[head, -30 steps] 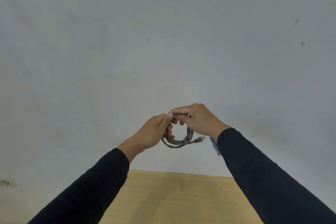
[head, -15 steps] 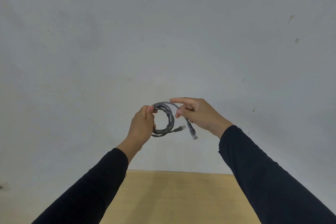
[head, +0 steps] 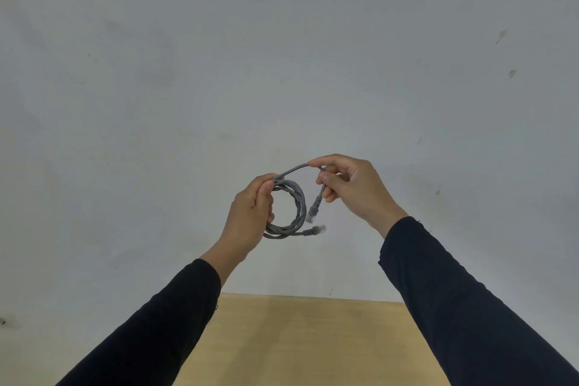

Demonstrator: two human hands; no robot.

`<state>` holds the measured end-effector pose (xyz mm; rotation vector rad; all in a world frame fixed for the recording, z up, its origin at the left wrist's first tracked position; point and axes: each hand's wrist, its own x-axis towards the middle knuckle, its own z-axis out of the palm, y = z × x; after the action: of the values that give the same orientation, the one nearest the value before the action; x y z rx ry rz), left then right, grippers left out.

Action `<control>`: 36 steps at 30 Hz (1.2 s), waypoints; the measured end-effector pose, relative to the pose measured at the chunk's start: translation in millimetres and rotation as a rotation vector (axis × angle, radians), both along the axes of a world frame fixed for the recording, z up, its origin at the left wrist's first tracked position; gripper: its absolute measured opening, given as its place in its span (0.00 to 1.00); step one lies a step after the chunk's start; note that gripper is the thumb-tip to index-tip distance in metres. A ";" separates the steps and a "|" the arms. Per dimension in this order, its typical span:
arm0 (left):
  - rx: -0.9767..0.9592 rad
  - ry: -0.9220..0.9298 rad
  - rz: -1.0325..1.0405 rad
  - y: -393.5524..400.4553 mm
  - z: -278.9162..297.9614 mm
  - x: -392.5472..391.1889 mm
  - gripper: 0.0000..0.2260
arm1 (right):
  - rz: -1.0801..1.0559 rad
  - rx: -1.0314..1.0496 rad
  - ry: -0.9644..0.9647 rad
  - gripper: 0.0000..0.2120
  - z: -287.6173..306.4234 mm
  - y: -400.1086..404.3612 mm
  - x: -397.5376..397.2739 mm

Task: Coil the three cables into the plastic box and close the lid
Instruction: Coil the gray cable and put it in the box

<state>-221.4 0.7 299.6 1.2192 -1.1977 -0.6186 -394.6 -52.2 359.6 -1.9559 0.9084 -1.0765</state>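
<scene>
2 hands (head: 250, 213) (head: 354, 188) pinching gray cable (head: 299, 207)

grey cable (head: 300, 201), coiled loops, both plugs dangling

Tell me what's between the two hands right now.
In the head view, a short arc of grey cable spans from the left hand to the right hand. A plug hangs below the right grip.

Coil, left side: hidden inside left hand (head: 250, 216) closed around grey network cable (head: 299, 204).
Sleeves: cut off by bottom edge.
Table (head: 300, 341): only far strip visible.
</scene>
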 end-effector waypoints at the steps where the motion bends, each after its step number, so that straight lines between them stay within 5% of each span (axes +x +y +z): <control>1: 0.005 0.005 -0.017 0.5 0.8 0.3 0.12 | -0.031 -0.039 0.017 0.15 1.4 0.1 -0.5; 7: -0.030 0.175 -0.119 4.3 8.3 -8.6 0.13 | -0.152 -0.104 -0.137 0.15 -5.5 7.6 6.1; 12: -0.081 0.249 -0.055 2.4 11.4 -14.4 0.13 | -0.128 0.286 -0.414 0.12 -18.1 13.8 21.5; 25: -0.075 0.232 -0.051 6.9 8.0 -13.6 0.13 | 0.012 0.655 -0.372 0.09 -6.4 10.1 8.9; 31: -0.057 0.255 0.024 6.9 5.5 -16.7 0.13 | 0.021 0.476 -0.054 0.09 -21.6 30.0 23.1; 36: -0.108 0.279 0.068 2.8 7.6 -11.1 0.14 | -0.097 -0.012 0.034 0.12 -28.3 40.7 29.9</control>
<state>-232.6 3.5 307.3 1.0403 -0.9400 -0.6420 -364.7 -11.6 331.3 -1.9622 1.0262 -1.1082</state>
